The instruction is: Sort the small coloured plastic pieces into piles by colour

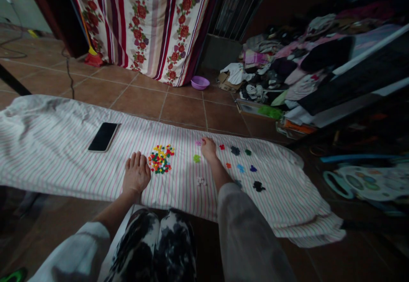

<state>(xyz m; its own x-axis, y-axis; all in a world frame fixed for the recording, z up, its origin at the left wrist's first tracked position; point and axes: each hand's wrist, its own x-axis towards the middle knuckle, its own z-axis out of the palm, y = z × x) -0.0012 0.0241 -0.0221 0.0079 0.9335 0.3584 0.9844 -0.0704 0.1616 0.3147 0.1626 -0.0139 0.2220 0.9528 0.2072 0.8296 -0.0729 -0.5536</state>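
Note:
On the striped cloth (179, 192) lies a mixed pile of small coloured pieces (160, 159). My left hand (137, 173) rests flat just left of it, fingers spread a little and nothing held. My right hand (209, 148) is closed beside a small pink group (198, 142); what its fingertips hold, if anything, is too small to name. Sorted groups lie around it: light green (197, 158), white (201, 181), red (222, 147), orange (228, 165), light blue (240, 168), dark blue (253, 168), dark green (248, 152) and black (258, 186).
A phone (104, 137) lies on the cloth at the left. Beyond the cloth are a tiled floor (179, 107), a purple basin (200, 82) and a floral curtain (153, 26). Heaped clothes (297, 64) fill the right side.

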